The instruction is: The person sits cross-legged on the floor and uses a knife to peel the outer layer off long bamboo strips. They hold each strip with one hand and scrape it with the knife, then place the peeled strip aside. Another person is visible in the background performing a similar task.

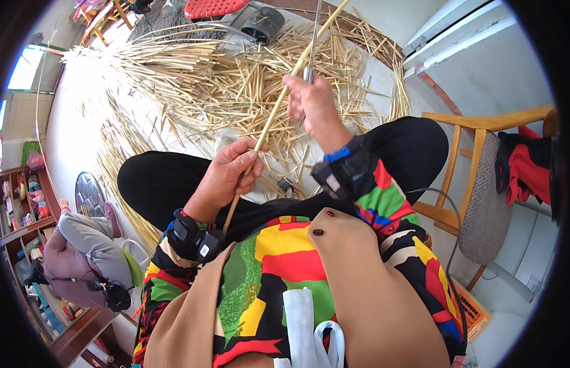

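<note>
A long pale plant stalk (274,110) runs slantwise from near my left wrist up past the top edge of the picture. My left hand (234,168) grips its lower part between thumb and fingers. In my right hand (315,103) is a thin metal blade (316,37) with a silvery ferrule at its base; the handle is mostly hidden in the fist. The blade points away from me, close beside the stalk. My right thumb and forefinger lie against or very near the stalk; slight blur hides whether they press on it.
Cut stalk pieces (262,87) litter the floor beyond my knees, with long stalks (174,60) bundled at the left. A wooden chair (480,193) bearing red-and-black gloves (526,165) stands at right. Another person (82,262) sits at left by shelves (25,211). A red-seated stool (216,7) stands ahead.
</note>
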A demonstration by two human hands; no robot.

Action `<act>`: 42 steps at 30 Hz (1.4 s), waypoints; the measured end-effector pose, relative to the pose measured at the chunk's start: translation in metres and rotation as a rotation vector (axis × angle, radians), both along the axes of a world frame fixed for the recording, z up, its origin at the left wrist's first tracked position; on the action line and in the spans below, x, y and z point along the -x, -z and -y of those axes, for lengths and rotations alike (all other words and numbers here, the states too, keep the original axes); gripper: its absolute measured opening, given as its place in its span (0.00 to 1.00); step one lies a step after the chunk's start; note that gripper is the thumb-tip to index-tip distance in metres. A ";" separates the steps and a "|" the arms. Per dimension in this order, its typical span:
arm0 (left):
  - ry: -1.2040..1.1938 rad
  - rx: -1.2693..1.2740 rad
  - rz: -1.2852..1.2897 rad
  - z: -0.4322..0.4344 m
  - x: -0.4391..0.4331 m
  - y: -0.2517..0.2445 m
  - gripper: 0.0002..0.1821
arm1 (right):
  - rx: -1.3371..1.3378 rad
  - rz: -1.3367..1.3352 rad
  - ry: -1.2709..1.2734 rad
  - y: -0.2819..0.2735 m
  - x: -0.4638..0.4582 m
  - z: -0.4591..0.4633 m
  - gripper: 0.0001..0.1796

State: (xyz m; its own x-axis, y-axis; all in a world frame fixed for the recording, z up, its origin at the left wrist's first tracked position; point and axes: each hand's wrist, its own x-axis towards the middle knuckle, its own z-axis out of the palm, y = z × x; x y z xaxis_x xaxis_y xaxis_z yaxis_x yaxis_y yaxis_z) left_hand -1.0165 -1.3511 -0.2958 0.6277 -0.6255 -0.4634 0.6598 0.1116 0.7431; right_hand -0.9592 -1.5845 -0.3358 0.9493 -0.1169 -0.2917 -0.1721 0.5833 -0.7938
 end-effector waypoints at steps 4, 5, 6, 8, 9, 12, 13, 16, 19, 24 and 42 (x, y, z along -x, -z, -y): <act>0.115 -0.238 0.087 -0.045 0.036 -0.017 0.14 | 0.271 -0.017 0.145 -0.001 -0.054 0.031 0.10; 0.095 -0.293 0.099 -0.062 0.054 -0.023 0.14 | 0.275 0.096 0.165 0.006 -0.071 0.046 0.11; 0.117 -0.441 0.038 -0.081 0.068 -0.028 0.12 | 0.330 0.047 0.164 0.019 -0.086 0.059 0.11; -0.031 -0.712 0.082 -0.103 0.098 -0.032 0.04 | 0.412 0.179 0.145 0.038 -0.112 0.081 0.14; -0.092 -0.860 0.256 -0.107 0.111 -0.029 0.03 | 0.665 0.107 0.148 0.042 -0.119 0.084 0.17; -0.240 -0.812 0.394 -0.104 0.124 -0.017 0.05 | 1.187 0.302 0.153 0.040 -0.093 0.060 0.27; -0.221 -0.837 0.452 -0.099 0.121 -0.011 0.05 | 1.230 0.379 0.150 0.030 -0.068 0.040 0.23; -0.264 -0.729 0.334 -0.086 0.107 -0.005 0.03 | 1.338 0.408 -0.254 0.007 0.032 -0.011 0.16; -0.246 -0.694 0.289 -0.079 0.093 -0.008 0.04 | 1.254 0.656 -0.803 -0.011 0.088 -0.025 0.11; -0.160 -0.645 0.311 -0.071 0.081 -0.014 0.05 | 1.222 0.397 -0.352 -0.018 0.070 0.001 0.11; -0.170 -0.580 0.335 -0.059 0.071 -0.002 0.02 | 1.252 0.513 -0.800 -0.017 0.100 0.017 0.12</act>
